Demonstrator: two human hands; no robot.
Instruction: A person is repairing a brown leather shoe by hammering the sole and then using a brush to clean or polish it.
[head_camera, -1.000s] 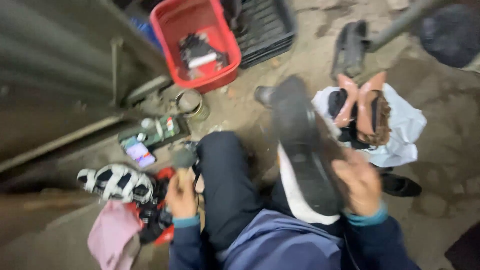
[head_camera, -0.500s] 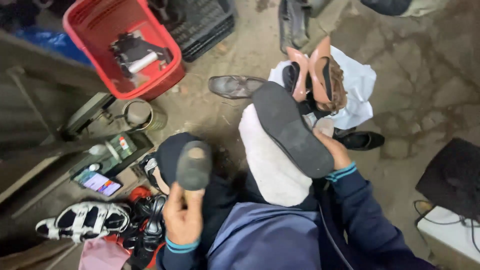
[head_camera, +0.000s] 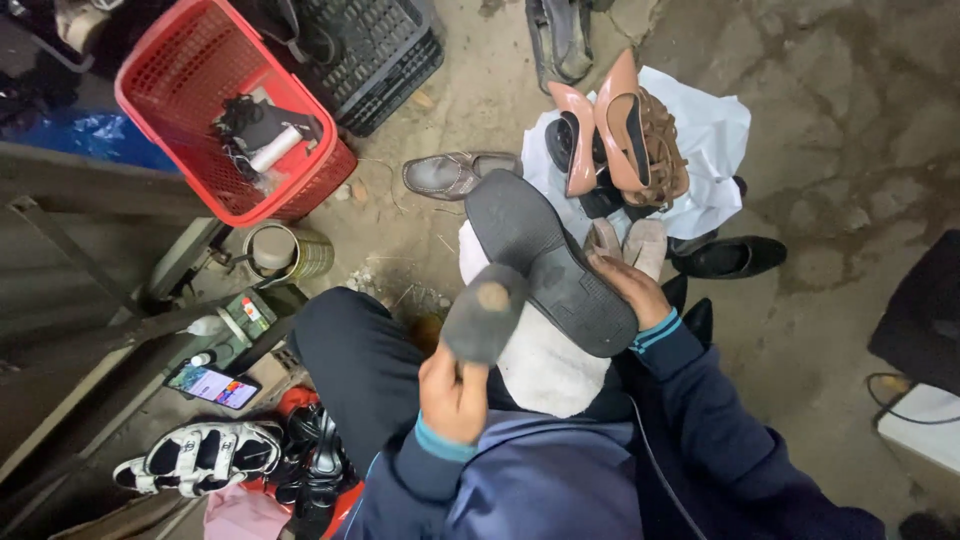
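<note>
I see the black shoe (head_camera: 550, 265) lying sole-up on the lap, long axis running far-left to near-right. My right hand (head_camera: 625, 288) steadies its right edge, fingers curled; my left hand (head_camera: 452, 395), fist closed around a dark brush (head_camera: 485, 312), sits near-left, the brush head touching the sole's left edge.

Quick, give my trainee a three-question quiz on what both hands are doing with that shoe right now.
1. True or false: the right hand holds the dark shoe with its sole turned up.
2. What does the left hand grip? A) a phone B) a dark grey heel piece C) a pink pump
3. Which colour is the basket at upper left?

Key:
1. True.
2. B, the heel piece, held beside the sole.
3. Red.
</note>
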